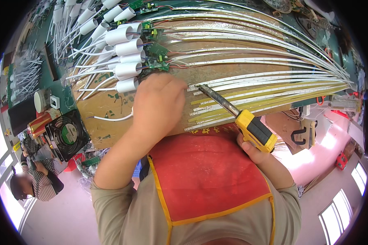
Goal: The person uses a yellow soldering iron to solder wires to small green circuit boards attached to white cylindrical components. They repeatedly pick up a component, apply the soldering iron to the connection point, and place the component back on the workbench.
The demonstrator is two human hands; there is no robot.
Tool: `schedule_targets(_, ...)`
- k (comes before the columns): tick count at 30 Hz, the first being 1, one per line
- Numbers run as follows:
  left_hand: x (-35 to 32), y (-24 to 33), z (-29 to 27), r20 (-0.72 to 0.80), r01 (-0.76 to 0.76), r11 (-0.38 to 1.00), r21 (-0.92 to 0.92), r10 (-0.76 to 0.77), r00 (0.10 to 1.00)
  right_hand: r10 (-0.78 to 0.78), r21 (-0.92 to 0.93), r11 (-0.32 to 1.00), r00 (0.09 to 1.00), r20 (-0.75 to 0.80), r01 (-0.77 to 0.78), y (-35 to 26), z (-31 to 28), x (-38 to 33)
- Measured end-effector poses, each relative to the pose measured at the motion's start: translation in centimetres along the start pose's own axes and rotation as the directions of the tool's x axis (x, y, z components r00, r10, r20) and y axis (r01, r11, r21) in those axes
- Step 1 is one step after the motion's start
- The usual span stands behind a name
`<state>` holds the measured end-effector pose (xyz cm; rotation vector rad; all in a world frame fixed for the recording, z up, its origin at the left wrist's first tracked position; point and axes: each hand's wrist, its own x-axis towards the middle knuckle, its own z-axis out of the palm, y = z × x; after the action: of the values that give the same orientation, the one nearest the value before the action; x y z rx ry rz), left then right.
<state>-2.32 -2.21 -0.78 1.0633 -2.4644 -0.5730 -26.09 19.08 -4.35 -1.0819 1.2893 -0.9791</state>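
Head view shows, at far left, a black square cooling fan (66,134) on the table (106,108), with white plastic tubes (126,53) and small green circuit boards (156,51) beyond. Next, the left hand (157,102) lies curled, knuckles up, pressing on the near ends of the long white and yellow light strips (265,87); whether it grips anything cannot be told. Further right, the right hand (253,151) grasps a yellow-handled soldering iron (255,131), its metal tip touching those strip ends beside the left hand.

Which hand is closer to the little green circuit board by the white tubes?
Left. The left hand sits just below the green circuit board; the right hand, gripping the soldering iron, is far off to the lower right.
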Motion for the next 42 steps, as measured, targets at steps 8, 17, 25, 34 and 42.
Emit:
schedule_targets(8,-0.6,0.0,0.4,-0.035,-0.078,0.994,0.072,0.081,0.996,0.1,-0.004,0.995,0.995,-0.005,-0.1,-0.9,0.0,0.2)
schedule_targets(17,-0.5,-0.4,0.5,-0.022,-0.14,0.988,0.067,0.142,0.99,0.098,-0.013,0.995,0.994,-0.058,-0.099,-1.5,0.2,0.4)
schedule_targets(25,-0.9,-0.6,1.0,-0.027,-0.203,0.973,0.114,0.207,0.978,0.095,0.019,0.995,0.995,-0.038,-0.095,-1.5,0.1,0.6)
schedule_targets(34,-0.9,-0.6,1.1,-0.017,-0.203,0.974,0.1,0.205,0.979,0.009,-0.075,0.997,1.0,0.025,-0.007,0.4,0.1,0.2)
schedule_targets(42,-0.8,-0.5,1.1,0.005,-0.192,0.975,0.109,0.193,0.981,-0.049,-0.133,0.99,0.996,-0.068,0.039,-0.6,0.6,0.9)
